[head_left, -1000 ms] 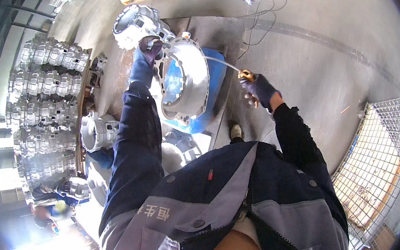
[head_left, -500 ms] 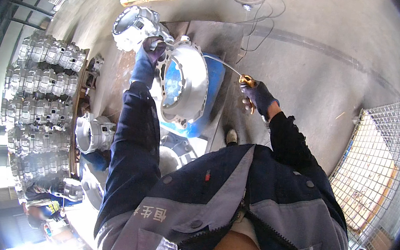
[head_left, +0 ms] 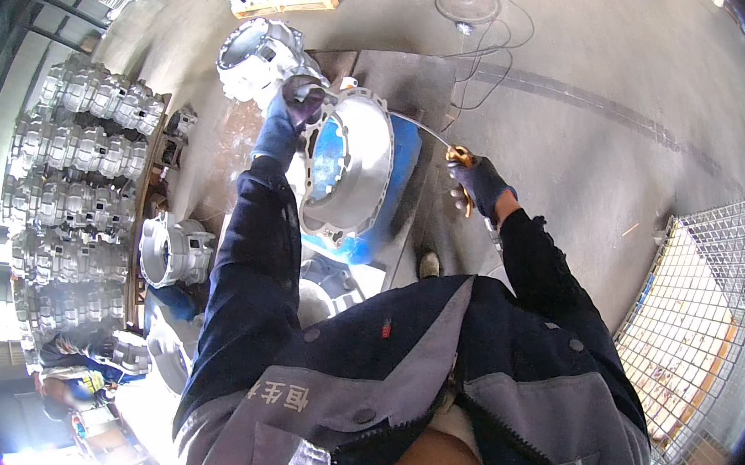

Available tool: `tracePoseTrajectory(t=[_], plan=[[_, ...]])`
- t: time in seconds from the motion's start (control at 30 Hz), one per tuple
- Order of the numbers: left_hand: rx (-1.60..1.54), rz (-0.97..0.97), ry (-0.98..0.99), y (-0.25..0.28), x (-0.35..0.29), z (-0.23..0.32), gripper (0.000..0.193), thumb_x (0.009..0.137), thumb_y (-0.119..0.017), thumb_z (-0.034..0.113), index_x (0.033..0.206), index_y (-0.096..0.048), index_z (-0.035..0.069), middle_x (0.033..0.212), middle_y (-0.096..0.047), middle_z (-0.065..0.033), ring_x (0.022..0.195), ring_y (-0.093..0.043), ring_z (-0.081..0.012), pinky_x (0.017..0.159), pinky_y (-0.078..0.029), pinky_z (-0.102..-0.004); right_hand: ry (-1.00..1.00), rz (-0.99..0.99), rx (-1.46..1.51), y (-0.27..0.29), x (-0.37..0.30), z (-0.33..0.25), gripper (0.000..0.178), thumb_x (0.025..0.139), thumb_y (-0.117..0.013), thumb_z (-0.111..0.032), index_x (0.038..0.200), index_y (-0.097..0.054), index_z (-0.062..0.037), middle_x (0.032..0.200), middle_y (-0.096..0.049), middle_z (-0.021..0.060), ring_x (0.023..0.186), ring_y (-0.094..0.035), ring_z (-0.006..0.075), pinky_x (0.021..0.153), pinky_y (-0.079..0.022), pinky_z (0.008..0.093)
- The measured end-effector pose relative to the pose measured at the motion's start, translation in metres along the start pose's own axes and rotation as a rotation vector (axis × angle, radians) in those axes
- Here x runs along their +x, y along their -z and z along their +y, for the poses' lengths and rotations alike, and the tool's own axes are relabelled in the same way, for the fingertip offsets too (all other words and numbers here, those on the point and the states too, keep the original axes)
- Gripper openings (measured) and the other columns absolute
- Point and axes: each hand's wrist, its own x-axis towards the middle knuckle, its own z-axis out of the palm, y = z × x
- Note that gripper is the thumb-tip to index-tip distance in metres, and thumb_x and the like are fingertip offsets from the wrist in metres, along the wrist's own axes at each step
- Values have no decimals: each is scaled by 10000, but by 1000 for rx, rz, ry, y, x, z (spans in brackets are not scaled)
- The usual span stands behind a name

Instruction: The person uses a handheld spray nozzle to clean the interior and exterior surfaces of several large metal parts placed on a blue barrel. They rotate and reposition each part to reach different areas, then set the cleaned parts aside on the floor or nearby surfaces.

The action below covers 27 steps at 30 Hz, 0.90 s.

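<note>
A large ring-shaped cast metal housing (head_left: 368, 172) stands on a blue surface (head_left: 403, 167) in front of me. My gloved left hand (head_left: 300, 103) is closed at its upper left edge. What those fingers grip is too bright and small to make out. To the right, my gloved right hand (head_left: 485, 187) wraps around a brass-coloured air blow gun (head_left: 460, 156). The gun's long thin tube (head_left: 421, 127) reaches left to the top of the housing, where its end is hidden. Just beyond my left hand is a second silver housing (head_left: 259, 56).
Stacked castings (head_left: 83, 149) line the left side, with another housing (head_left: 175, 251) nearer. A wire mesh cage (head_left: 689, 315) stands at right. Behind are a round stand base (head_left: 467, 4), loose cables (head_left: 492, 67) and a pallet (head_left: 293, 5) of castings. Another person (head_left: 75, 382) is at lower left.
My left hand has shifted slightly right along the top of the housing. The right hand keeps its grip on the blow gun, nearly still. The whole view has shifted a little.
</note>
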Motion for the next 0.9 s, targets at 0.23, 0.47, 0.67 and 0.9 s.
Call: tracePoseTrajectory(t=[0.23,0.47,0.67,0.9], plan=[[-248,-4,126,-8,-1,14,313,871,-742,192,1126,-640,42,932,-679,-40,806,-622,-134,700,-524,-281,-7,36,62,22,-15,18,194,941,-645,-225,1035,-609,-59,732,-613,71,594,-632,215,496,-537,398],[-339,27,98,-8,3,0,259,844,-724,54,1089,-647,26,925,-697,-75,823,-641,-154,709,-536,-280,-8,24,85,19,-12,18,208,941,-649,-240,1046,-604,-67,732,-607,73,605,-635,212,497,-541,397],[-139,-19,90,-4,7,-6,319,869,-741,162,1134,-622,29,928,-691,-71,844,-648,-165,728,-541,-307,-31,25,102,20,-15,19,222,935,-662,-235,1054,-596,-60,761,-604,87,624,-634,215,491,-537,394],[-192,-34,152,-9,7,6,373,841,-794,299,1103,-671,63,960,-689,-43,860,-629,-147,781,-524,-310,-28,15,112,24,-7,26,235,915,-681,-224,1084,-609,-77,796,-611,56,642,-648,211,509,-544,372]])
